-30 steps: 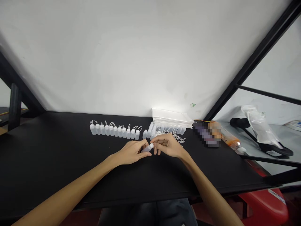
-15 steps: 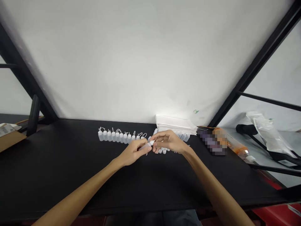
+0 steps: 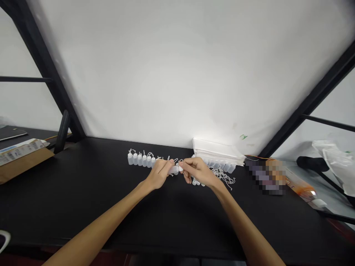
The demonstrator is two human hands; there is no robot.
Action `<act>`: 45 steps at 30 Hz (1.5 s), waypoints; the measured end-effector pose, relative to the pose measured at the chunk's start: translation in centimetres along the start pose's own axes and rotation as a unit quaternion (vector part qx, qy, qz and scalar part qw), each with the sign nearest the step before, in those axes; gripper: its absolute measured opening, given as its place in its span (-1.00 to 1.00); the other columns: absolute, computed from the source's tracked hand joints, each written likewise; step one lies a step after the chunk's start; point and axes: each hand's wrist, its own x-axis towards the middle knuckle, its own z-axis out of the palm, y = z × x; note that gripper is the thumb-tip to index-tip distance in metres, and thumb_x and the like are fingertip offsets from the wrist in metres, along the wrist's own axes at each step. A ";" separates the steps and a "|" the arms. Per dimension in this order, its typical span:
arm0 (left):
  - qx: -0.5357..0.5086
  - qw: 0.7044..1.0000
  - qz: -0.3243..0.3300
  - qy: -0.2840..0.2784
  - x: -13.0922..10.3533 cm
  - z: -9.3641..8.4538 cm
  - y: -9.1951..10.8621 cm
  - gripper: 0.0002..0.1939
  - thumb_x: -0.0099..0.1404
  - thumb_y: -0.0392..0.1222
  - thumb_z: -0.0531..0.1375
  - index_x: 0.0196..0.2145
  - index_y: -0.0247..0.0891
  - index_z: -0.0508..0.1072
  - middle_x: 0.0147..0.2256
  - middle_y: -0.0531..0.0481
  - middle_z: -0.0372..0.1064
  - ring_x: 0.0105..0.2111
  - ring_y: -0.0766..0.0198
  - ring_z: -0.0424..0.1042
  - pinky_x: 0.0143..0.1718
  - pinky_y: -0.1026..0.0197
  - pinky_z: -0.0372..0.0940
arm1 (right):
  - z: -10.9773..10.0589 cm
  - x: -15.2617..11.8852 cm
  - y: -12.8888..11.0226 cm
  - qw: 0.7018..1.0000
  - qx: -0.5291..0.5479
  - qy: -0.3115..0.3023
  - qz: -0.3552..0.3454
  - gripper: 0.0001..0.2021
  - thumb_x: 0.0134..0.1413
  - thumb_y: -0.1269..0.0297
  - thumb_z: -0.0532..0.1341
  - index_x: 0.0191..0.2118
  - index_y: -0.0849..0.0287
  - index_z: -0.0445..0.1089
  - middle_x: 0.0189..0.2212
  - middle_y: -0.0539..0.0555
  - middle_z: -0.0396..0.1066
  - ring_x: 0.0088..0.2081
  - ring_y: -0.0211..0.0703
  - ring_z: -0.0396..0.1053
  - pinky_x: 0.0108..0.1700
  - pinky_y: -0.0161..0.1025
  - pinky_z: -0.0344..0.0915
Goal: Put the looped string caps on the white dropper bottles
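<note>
My left hand (image 3: 159,173) is closed around a small translucent plastic bottle (image 3: 173,170), held sideways above the black table. At the bottle's right end, my right hand (image 3: 198,170) pinches its white cap (image 3: 180,168) between thumb and forefinger. Behind my left hand stands a row of similar white bottles (image 3: 140,160), several with thin white cords or tubes at their tops. My right hand partly hides some small white caps (image 3: 198,183) on the table. Tangled white strings (image 3: 226,178) lie to the right of that hand.
Against the wall lies a stack of white sheets or flat bags (image 3: 216,148), with more bottles (image 3: 226,167) along its front. Farther right are a blurred-out packet (image 3: 264,179) and an orange-labelled bottle (image 3: 303,190). A cardboard box (image 3: 26,160) sits left, near a black frame post (image 3: 62,131).
The view has swung left, so the table's things appear farther right. My right fingers have closed more tightly on the cap, and the held bottle lies more level.
</note>
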 end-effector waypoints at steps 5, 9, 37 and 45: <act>0.062 0.995 0.073 0.033 0.2 -0.2 -0.2 -0.51 0.36 0.01 -0.16 -0.68 -0.22 0.04 -0.72 0.12 -0.07 -0.67 0.39 0.03 -0.60 0.28 0.00 | 1.2 0.3 0.7 0.999 0.026 0.017 -0.011 -0.57 0.18 -0.02 0.16 -0.55 0.22 0.26 -0.73 -0.07 0.28 -0.70 -0.33 0.32 -0.63 -0.40 0.26; 0.111 0.988 0.085 0.063 0.4 -0.4 -0.2 -0.51 0.37 -0.03 -0.16 -0.69 -0.22 0.03 -0.73 0.12 -0.05 -0.69 0.40 0.04 -0.59 0.26 -0.03 | 1.6 0.3 0.5 0.989 0.130 0.061 -0.026 -0.68 0.11 0.00 0.25 -0.29 0.19 0.30 -0.58 -0.07 0.39 -0.65 -0.25 0.43 -0.61 -0.34 0.37; 0.172 0.975 0.107 0.088 0.2 0.4 -0.7 -0.49 0.42 -0.13 -0.20 -0.70 -0.22 0.08 -0.76 0.07 0.12 -0.71 0.38 0.15 -0.55 0.24 0.05 | 0.7 -0.2 0.4 0.993 0.109 0.040 -0.005 -0.67 -0.05 0.05 0.38 -0.32 0.25 0.44 -0.51 0.03 0.44 -0.52 -0.20 0.48 -0.43 -0.24 0.46; 0.242 0.944 0.175 0.141 -0.3 0.8 -1.6 -0.48 0.40 -0.11 -0.17 -0.72 -0.22 0.05 -0.76 0.04 0.05 -0.73 0.39 0.03 -0.58 0.20 -0.08 | 2.1 -0.5 1.8 0.998 -0.048 0.036 0.006 -0.53 0.28 -0.12 -0.01 -0.50 0.14 0.15 -0.76 -0.15 0.11 -0.77 -0.34 0.21 -0.66 -0.38 0.13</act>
